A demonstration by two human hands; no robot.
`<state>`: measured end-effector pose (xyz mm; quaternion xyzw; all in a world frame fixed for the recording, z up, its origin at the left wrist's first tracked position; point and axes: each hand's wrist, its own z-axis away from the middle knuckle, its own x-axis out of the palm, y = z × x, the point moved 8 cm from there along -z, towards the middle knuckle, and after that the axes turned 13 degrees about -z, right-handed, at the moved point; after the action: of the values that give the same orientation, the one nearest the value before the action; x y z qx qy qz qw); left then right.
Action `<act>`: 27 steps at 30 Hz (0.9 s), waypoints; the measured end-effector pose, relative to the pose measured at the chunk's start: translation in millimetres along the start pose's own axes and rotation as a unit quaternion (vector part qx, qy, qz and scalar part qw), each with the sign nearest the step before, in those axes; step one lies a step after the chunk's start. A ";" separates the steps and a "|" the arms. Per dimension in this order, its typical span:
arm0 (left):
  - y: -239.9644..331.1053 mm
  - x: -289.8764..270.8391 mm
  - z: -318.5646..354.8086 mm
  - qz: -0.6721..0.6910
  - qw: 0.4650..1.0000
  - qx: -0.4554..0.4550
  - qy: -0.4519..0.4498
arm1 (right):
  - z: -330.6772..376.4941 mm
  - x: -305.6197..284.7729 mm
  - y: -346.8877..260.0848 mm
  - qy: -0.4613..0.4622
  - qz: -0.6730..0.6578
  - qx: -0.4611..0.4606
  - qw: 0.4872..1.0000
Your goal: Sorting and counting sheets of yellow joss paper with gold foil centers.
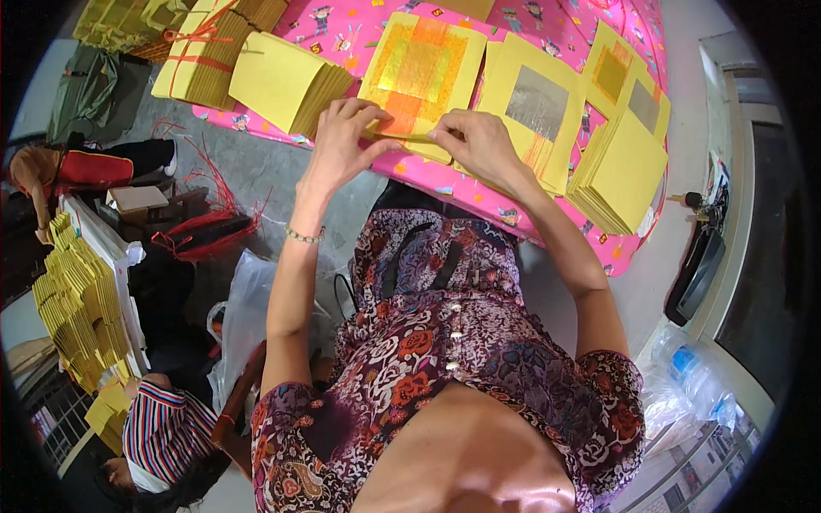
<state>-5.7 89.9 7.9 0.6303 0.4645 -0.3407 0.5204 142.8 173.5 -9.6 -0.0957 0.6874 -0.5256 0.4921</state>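
A yellow paper sheet [466, 73] with a gold and orange foil patch lies on top of a pile at the table's front edge. Its near edge is bent up into a narrow fold. My left hand [346, 135] holds the left end of that fold, its fingers curled over the paper and the thumb on the near side. At the fold's other end my right hand [481, 145] pinches the paper between thumb and fingers. Right of it lies a stack of yellow sheets with a silver foil patch [536, 104]. Folded yellow paper [278, 79] is stacked to the left.
A pink patterned cloth [522, 17] covers the table. A bundle tied with red string [201, 56] stands far left, another yellow stack [620, 175] at right. Two people sit at left near piled yellow paper [77, 299]. Red strings [214, 197] and a plastic bag [244, 308] are below.
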 end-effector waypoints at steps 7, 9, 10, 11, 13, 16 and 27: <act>10.4 10.7 -11.9 -0.142 0.988 0.067 -0.004 | 3.3 -11.1 -11.5 0.034 -0.029 -0.031 0.999; 14.9 -3.3 -18.3 -0.122 0.990 0.067 0.032 | 6.8 -32.3 -27.4 0.122 -0.036 -0.094 0.987; 16.8 -13.2 -20.0 -0.100 0.991 0.063 0.065 | 13.3 -47.3 -37.8 0.204 -0.045 -0.153 0.966; 19.7 -18.2 -22.3 -0.101 0.990 0.067 0.069 | 14.2 -51.6 -28.6 0.202 -0.089 -0.106 0.970; 13.3 -33.8 -24.7 0.014 0.993 0.020 0.112 | 11.1 -51.2 -12.0 0.219 -0.185 -0.077 0.955; -2.6 -23.9 -22.1 0.162 0.981 -0.060 0.091 | -1.0 -39.4 19.3 0.191 -0.341 -0.022 0.920; 37.4 -13.3 -23.0 0.510 0.857 -0.066 -0.030 | -3.2 -19.6 -5.6 0.026 -0.525 -0.039 0.850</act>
<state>23.7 108.1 37.9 0.7326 0.0833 -0.0153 0.6754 147.9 185.9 6.1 -0.4476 0.5673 -0.6807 0.1207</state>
